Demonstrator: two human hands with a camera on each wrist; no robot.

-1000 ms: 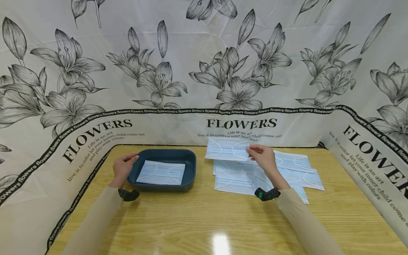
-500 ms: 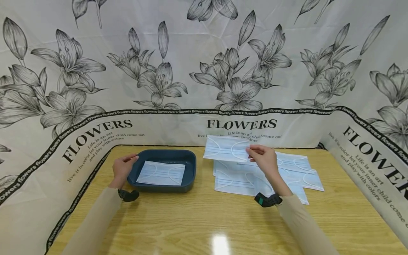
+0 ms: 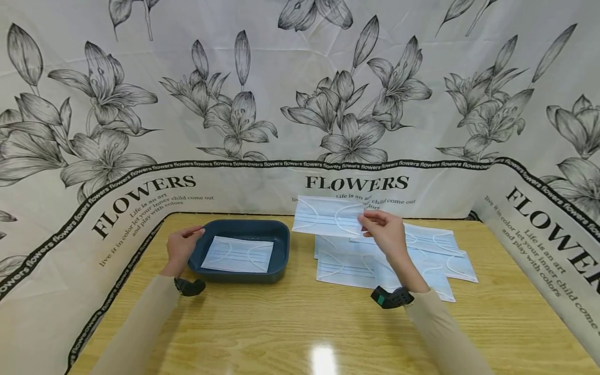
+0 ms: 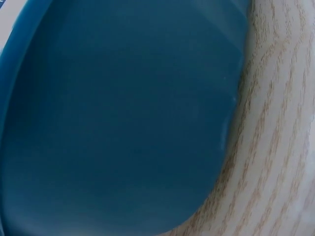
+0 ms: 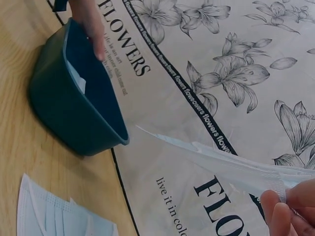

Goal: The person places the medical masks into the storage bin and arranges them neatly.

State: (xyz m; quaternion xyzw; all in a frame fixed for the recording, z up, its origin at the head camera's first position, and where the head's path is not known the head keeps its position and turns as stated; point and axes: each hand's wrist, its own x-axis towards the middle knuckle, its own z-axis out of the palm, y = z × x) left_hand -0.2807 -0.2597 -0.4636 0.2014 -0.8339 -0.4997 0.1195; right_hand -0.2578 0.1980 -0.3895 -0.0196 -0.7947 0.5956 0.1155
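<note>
In the head view my right hand [image 3: 386, 232] pinches a light-blue disposable face mask [image 3: 323, 216] by its right end, raised above a spread of several masks [image 3: 347, 270] on the table. Seen from the right wrist, the held mask [image 5: 211, 160] appears nearly edge-on, its end between thumb and fingers. My left hand [image 3: 180, 247] holds the left rim of a dark blue plastic tub [image 3: 281, 271]. One mask [image 3: 239, 255] lies flat inside the tub. The left wrist view is filled by the tub's wall [image 4: 123, 113], and the left hand is out of sight there.
A wood-grain table [image 3: 262, 328] carries everything. White cloth with printed flowers [image 3: 347, 130] stands behind it and along both sides. The tub is left of the loose masks, with a strip of bare wood between them.
My right hand has lifted the held mask a little and shifted it slightly left, toward the tub. The left hand, the tub and the mask in it have stayed put.
</note>
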